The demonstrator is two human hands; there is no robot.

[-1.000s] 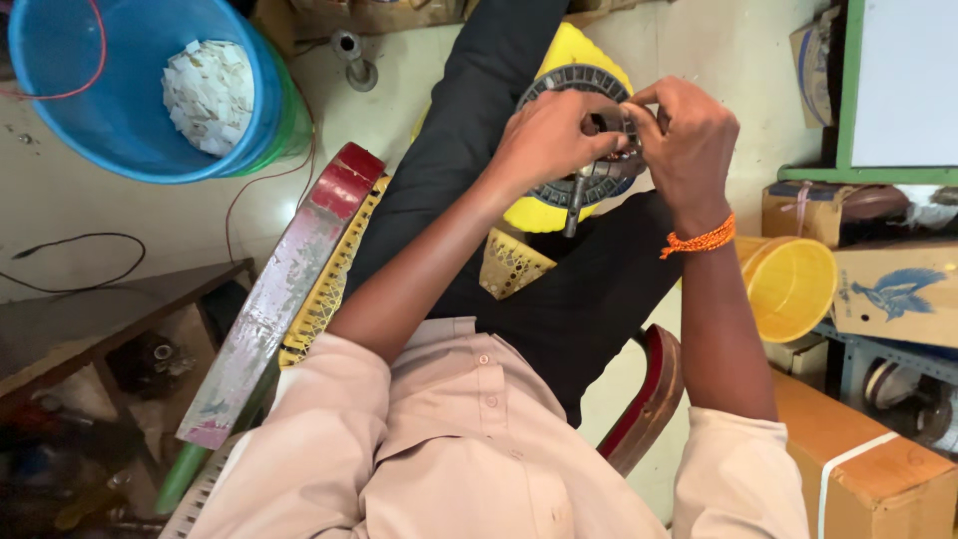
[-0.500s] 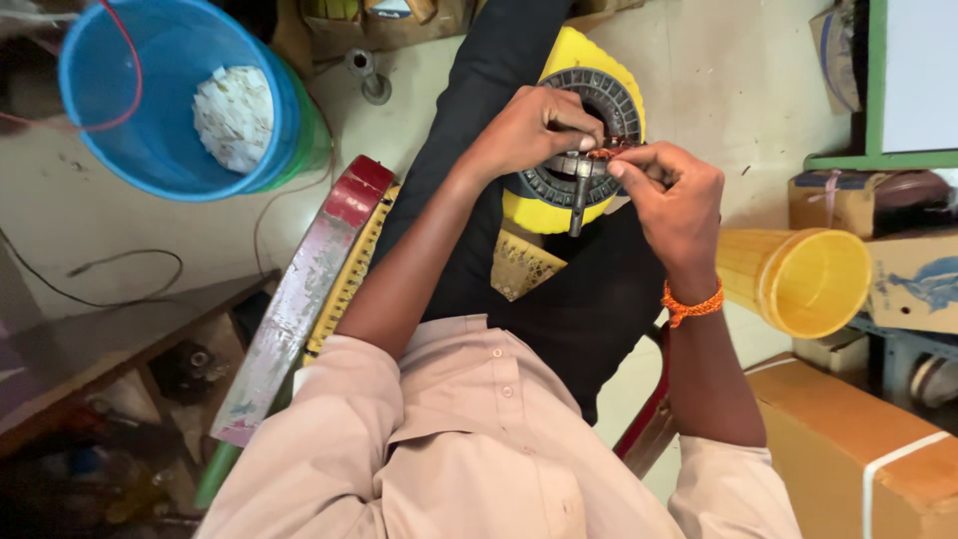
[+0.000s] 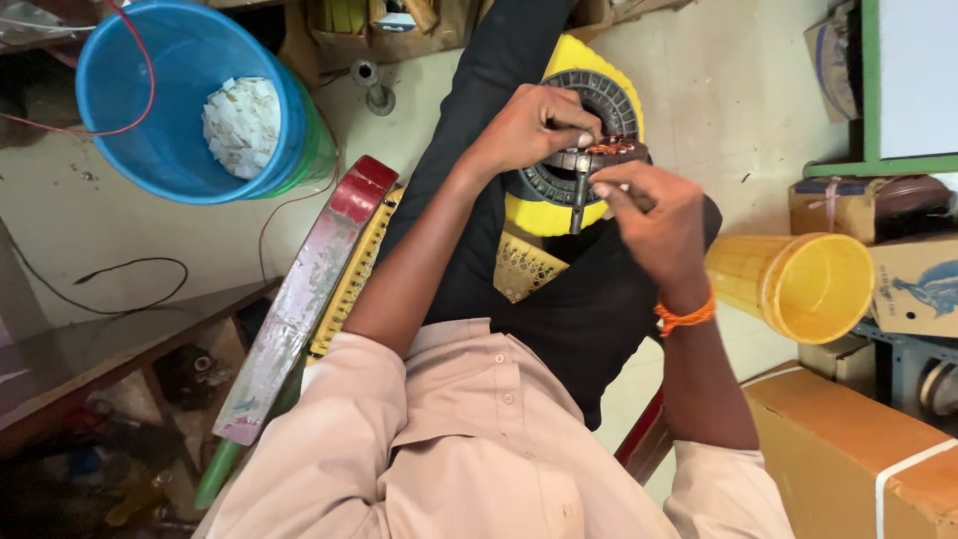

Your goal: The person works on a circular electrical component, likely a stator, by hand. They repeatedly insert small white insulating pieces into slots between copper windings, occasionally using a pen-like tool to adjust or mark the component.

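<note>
Copper-wound coil piece (image 3: 609, 152) is sitting between both hands — left hand (image 3: 529, 128) fingers and right hand (image 3: 654, 215) fingers are pinching it.

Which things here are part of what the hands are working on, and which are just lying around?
In use:
- left hand
- right hand
- round metal part with copper windings, held by both hands
- dark slotted ring on a yellow base, under it

Lying about:
- blue bucket
- yellow bucket
- cardboard box
- red bar
</note>
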